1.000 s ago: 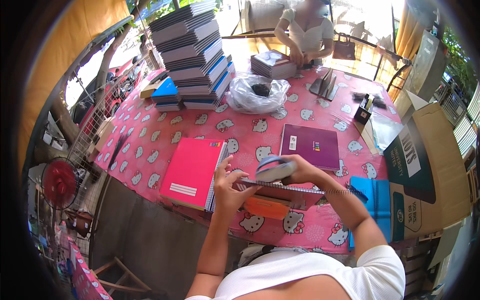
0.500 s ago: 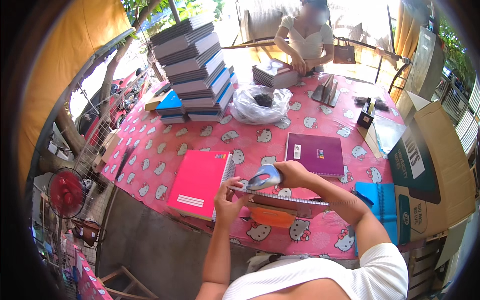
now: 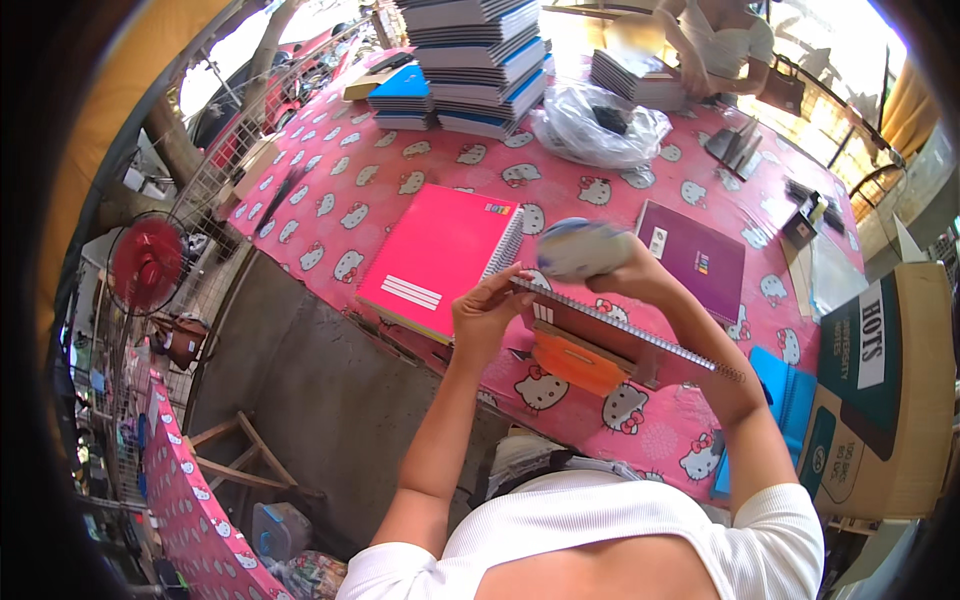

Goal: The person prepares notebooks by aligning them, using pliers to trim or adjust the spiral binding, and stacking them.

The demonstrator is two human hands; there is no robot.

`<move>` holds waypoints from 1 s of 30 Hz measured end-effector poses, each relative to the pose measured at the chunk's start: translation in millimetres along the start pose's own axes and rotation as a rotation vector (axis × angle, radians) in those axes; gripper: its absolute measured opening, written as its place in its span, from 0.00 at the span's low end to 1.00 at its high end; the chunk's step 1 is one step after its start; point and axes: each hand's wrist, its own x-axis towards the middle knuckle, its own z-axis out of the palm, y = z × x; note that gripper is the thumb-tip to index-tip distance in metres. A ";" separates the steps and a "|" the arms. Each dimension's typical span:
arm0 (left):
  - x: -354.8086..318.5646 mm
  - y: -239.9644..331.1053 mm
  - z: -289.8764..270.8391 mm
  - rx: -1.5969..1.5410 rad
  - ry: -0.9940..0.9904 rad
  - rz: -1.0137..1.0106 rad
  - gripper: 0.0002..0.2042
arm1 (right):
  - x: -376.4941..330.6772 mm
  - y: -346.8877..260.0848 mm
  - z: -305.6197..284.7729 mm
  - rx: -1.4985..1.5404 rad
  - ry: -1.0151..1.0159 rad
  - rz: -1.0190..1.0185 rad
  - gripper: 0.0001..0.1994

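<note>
Your left hand pinches a wire-coiled notebook; your right hand curls round a blurred, rounded tool. Left, a pink notebook bears white label bars.

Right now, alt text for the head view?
Left hand pinches a spiral-bound notebook, coil up; right hand holds a blurred blue-and-white tool near it. A pink notebook and purple notebook lie nearby.

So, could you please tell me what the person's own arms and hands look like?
The arms wear short, white, ribbed sleeves that leave the forearms bare. The left hand and right hand are both ungloved, with no wristwear visible.
</note>
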 end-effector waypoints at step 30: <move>25.1 -4.8 -11.7 0.100 -0.364 0.085 0.23 | -314.5 74.1 -23.7 -0.888 1.191 0.390 0.19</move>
